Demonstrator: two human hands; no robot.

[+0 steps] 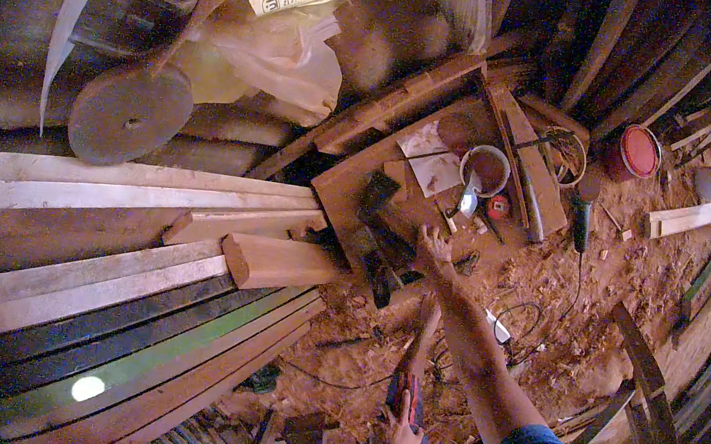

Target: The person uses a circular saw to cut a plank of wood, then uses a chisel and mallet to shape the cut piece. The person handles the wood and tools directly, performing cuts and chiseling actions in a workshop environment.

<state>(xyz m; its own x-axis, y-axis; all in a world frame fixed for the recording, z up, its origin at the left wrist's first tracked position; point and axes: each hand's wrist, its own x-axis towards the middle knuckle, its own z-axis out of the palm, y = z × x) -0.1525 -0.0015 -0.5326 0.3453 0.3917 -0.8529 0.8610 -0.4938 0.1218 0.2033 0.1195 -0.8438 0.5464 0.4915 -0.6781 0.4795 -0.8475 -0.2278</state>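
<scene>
My right hand [436,247] reaches over the near edge of a low wooden bench [354,163], fingers stretched and apart, with nothing visible in them. Just left of it lies a dark tool [378,265] whose kind is unclear in the shadow. A small black piece [466,263] is right of the hand. Low in the middle, my left hand [399,434] is closed around a slim red and dark tool [407,392], partly hidden by the fingers. On the bench stand an open tub [485,169], a red tape measure [498,207] and a stained paper sheet [432,162].
Long planks [108,189] and a short thick wood block [282,264] stretch left of the bench. A dark corded power tool [582,223] and a red bucket [637,153] stand to the right. Wood shavings [591,343] and cords cover the ground. A round disc [132,113] hangs upper left.
</scene>
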